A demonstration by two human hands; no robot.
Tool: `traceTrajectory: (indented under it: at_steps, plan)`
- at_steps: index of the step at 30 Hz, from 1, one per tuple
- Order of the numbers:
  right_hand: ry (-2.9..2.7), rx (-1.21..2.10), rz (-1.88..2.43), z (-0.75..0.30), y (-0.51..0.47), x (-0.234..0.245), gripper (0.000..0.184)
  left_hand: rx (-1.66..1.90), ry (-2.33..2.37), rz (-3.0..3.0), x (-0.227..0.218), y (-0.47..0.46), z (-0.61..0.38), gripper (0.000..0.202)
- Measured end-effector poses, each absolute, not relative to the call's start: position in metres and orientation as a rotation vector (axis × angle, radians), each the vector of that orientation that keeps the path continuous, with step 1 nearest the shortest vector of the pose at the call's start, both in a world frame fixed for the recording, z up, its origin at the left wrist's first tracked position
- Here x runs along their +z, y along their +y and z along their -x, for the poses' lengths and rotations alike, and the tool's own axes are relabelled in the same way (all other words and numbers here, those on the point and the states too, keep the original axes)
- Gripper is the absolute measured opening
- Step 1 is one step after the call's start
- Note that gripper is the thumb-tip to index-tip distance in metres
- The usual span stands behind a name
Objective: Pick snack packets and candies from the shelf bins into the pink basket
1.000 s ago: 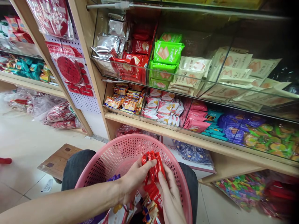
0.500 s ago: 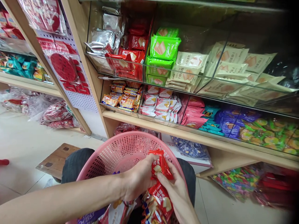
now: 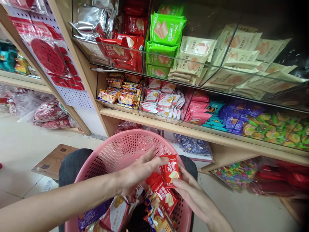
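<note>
My right hand (image 3: pixel 190 190) grips red snack packets (image 3: pixel 172 170) in a small stack, with the thumb across the front one. Fingers stretched out and thumb raised, my left hand (image 3: pixel 140 169) is open, its fingertips at the packets' upper left edge. Both hands are over a pink perforated plastic basket (image 3: pixel 96 164) between my knees. Inside it, below the hands, lie more red packets (image 3: pixel 166 196), yellow-and-blue packets (image 3: pixel 158 214), a white-and-pink packet (image 3: pixel 117 212) and a purple packet (image 3: pixel 94 214). My left forearm hides part of the basket.
Clear-fronted shelf bins ahead hold green packets (image 3: pixel 166 29), cream packets (image 3: pixel 195 48), red packets (image 3: pixel 123 48) and small orange packets (image 3: pixel 120 91). A low wooden stool (image 3: pixel 54 159) stands at left. Bags of coloured sweets (image 3: pixel 234 174) sit under the shelf at right.
My left hand has moved left and its fingers have opened from the red packets. The packets now stand squared up in my right hand. The view has shifted slightly.
</note>
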State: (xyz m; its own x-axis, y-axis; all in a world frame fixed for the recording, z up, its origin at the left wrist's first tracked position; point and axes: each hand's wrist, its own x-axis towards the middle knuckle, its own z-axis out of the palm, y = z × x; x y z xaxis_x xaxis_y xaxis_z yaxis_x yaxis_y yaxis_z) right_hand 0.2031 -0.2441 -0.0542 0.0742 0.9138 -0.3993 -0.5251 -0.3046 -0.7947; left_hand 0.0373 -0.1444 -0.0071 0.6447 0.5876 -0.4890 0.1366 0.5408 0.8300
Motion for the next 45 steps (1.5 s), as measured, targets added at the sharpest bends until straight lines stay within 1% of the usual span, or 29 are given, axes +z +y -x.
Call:
traceTrajectory:
  at_steps: [2, 4, 6, 8, 11, 16, 20, 26, 32, 35, 37, 41, 43, 45]
  plan:
    - [-0.493, 1.548, 1.218, -0.208, -0.248, -0.051, 0.056, 0.247, 0.911, -1.061, -0.011, -0.139, -0.041, 0.074]
    - [-0.517, 1.54, 1.3, -0.213, -0.252, -0.047, 0.058, 0.18, 0.887, -1.177, -0.015, -0.137, -0.046, 0.065]
    - [-0.56, 1.553, 1.347, -0.217, -0.257, -0.042, 0.056, 0.13, 0.85, -1.287, -0.02, -0.138, -0.05, 0.051]
    - [-0.602, 1.585, 1.365, -0.218, -0.261, -0.037, 0.054, 0.121, 0.834, -1.354, -0.027, -0.142, -0.052, 0.044]
    - [-0.624, 1.581, 1.387, -0.216, -0.268, -0.033, 0.051, 0.131, 0.848, -1.376, -0.038, -0.148, -0.051, 0.044]
    - [-0.64, 1.526, 1.432, -0.204, -0.274, -0.034, 0.046, 0.144, 0.796, -1.394, -0.048, -0.153, -0.046, 0.035]
    - [-0.726, 1.477, 1.459, -0.2, -0.272, -0.034, 0.042, 0.144, 0.792, -1.334, -0.051, -0.157, -0.044, 0.032]
    - [-1.069, 1.508, 1.517, -0.209, -0.265, -0.029, 0.051, 0.163, 0.854, -1.28, -0.051, -0.165, -0.043, 0.029]
    - [-1.282, 1.383, 1.688, -0.213, -0.266, -0.032, 0.053, 0.164, 0.894, -1.319, -0.053, -0.167, -0.042, 0.028]
    - [-1.372, 1.319, 1.685, -0.213, -0.265, -0.034, 0.053, 0.154, 0.918, -1.323, -0.052, -0.169, -0.043, 0.031]
    - [-1.388, 1.337, 1.67, -0.212, -0.265, -0.036, 0.058, 0.161, 0.935, -1.315, -0.052, -0.171, -0.043, 0.031]
    - [-1.471, 1.356, 1.768, -0.208, -0.265, -0.047, 0.08, 0.183, 0.886, -1.272, -0.058, -0.173, -0.044, 0.028]
    - [-1.576, 1.347, 1.814, -0.206, -0.265, -0.052, 0.084, 0.189, 0.839, -1.254, -0.063, -0.174, -0.044, 0.028]
    - [-1.679, 1.345, 1.828, -0.206, -0.265, -0.054, 0.084, 0.198, 0.806, -1.252, -0.065, -0.175, -0.044, 0.029]
